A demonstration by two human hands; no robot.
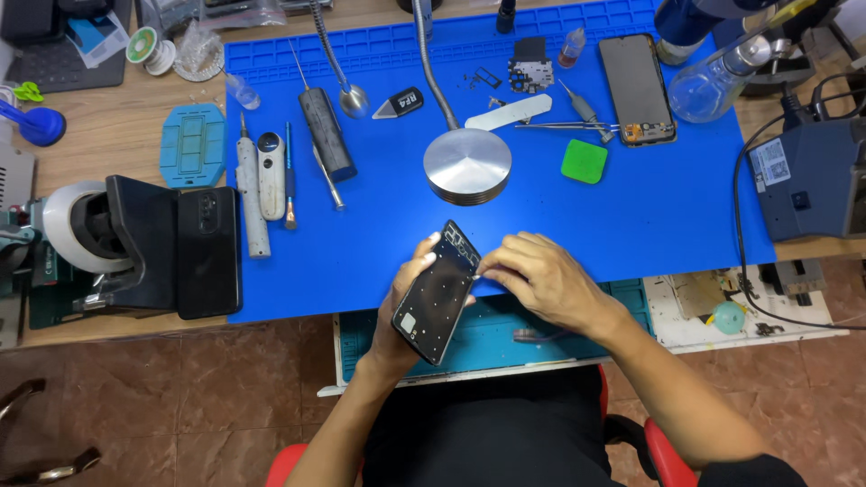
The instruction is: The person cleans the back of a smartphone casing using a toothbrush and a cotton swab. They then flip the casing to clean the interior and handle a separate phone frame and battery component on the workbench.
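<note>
While the left hand (408, 298) is wrapped around the lower half of a dark phone frame (439, 290), the frame is held tilted above the near edge of the blue work mat (361, 225), apparently so that its open inner face is turned up toward the camera. Its long edges are clamped between thumb and fingers, with the palm hidden underneath, and the upper end is left free of the grip. At that free end, on the right-hand edge, the right hand (541, 275) is brought in with fingertips pinched narrowly together; something small and pale may be held there, but it cannot be made out. Parts and tools are laid well apart at the back of the mat: a round metal lamp base (467, 166), a phone screen (637, 88), a green square pad (585, 161), and tweezers (564, 125).
</note>
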